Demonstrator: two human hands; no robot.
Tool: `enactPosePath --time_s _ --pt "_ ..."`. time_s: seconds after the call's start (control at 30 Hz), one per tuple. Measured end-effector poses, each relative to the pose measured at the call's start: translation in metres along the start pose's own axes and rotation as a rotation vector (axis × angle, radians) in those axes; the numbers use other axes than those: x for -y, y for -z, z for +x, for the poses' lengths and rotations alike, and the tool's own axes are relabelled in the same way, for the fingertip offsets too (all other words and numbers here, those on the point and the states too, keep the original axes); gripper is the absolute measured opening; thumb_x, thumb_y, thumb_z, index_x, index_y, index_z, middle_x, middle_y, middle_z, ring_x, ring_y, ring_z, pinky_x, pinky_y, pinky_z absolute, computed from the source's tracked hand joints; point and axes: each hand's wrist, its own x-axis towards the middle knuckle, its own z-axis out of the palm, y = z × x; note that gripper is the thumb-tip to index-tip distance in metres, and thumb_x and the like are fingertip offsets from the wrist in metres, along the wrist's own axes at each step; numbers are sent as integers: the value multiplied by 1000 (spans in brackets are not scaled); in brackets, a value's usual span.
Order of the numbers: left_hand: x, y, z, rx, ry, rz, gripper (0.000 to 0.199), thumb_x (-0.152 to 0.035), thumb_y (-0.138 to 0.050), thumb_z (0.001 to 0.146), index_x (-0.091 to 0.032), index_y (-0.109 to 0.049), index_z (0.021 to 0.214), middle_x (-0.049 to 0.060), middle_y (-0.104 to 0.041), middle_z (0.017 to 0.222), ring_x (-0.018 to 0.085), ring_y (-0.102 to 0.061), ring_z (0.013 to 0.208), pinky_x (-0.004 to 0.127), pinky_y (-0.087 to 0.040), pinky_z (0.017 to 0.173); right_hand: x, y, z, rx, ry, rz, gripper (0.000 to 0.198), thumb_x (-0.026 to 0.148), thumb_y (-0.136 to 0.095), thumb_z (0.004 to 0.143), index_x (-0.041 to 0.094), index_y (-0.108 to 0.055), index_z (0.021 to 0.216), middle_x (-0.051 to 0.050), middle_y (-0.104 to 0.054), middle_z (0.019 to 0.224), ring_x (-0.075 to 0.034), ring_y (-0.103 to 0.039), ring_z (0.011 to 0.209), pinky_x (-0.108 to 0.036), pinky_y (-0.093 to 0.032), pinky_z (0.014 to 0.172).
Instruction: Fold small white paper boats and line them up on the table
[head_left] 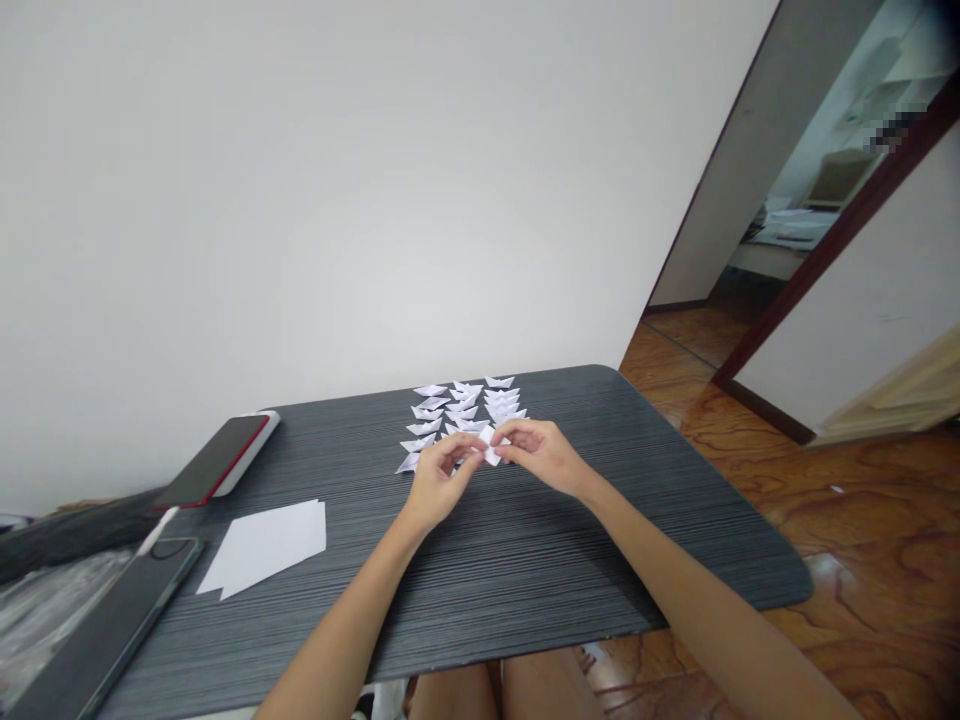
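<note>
A small folded white paper [490,446] is pinched between both hands above the middle of the dark table. My left hand [444,476] grips its left side, thumb against the fingers. On its right side, my right hand [541,452] holds it the same way. Just behind the hands stand several folded white paper boats [463,400] in rows on the table, the nearest ones partly hidden by my fingers. The exact folds of the held paper are too small to make out.
White paper sheets [274,545] lie at the left of the dark table [645,500]. Beyond them rests a dark red-edged device [217,460] on a white one. A phone [112,620] with a white cable sits at the near left edge. A wall [375,200] borders the table's back.
</note>
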Motion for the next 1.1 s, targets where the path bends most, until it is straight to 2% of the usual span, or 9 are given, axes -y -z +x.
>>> enactPosePath --time_s 0.2,0.47,0.63,0.77,0.9,1.1 --pt "1 -1 0 19 -55 44 17 -18 -57 72 -15 -55 88 5 -56 85 11 -53 69 25 -43 69 -1 4 2 -14 -122 84 16 25 -60 67 12 -61 78 1 -53 55 -7 -46 48 -20 -35 47" --pt "3 0 1 -9 -38 47 15 -19 -56 72 -15 -56 86 6 -57 88 13 -55 76 24 -44 68 1 2 0 12 -100 164 19 20 -66 61 13 -61 78 -1 -58 69 -7 -51 57 -21 -41 55" --pt "0 1 1 -111 -84 68 9 -20 -61 68 -15 -61 75 5 -61 78 14 -56 74 25 -45 68 5 1 -1 68 -88 190 24 17 -67 60 15 -58 82 0 -60 71 -10 -56 66 -24 -45 65" --pt "-2 1 1 -175 -58 99 8 -23 -62 66 -16 -64 69 5 -63 74 16 -58 74 27 -47 69 3 0 -1 -12 -48 162 15 22 -65 62 15 -58 74 0 -59 63 -11 -57 60 -24 -45 57" --pt "-4 1 0 -193 8 74 12 -25 -64 65 -16 -65 72 5 -65 76 16 -60 69 27 -49 66 0 -1 1 -92 21 171 14 25 -67 60 15 -60 66 -1 -60 64 -11 -55 55 -25 -45 54" --pt "-7 0 -2 -180 61 47 12 -25 -62 66 -15 -65 72 4 -67 70 15 -62 60 26 -50 63 -2 2 2 -117 52 182 11 22 -68 59 15 -60 63 -3 -62 76 -12 -56 69 -26 -45 62"
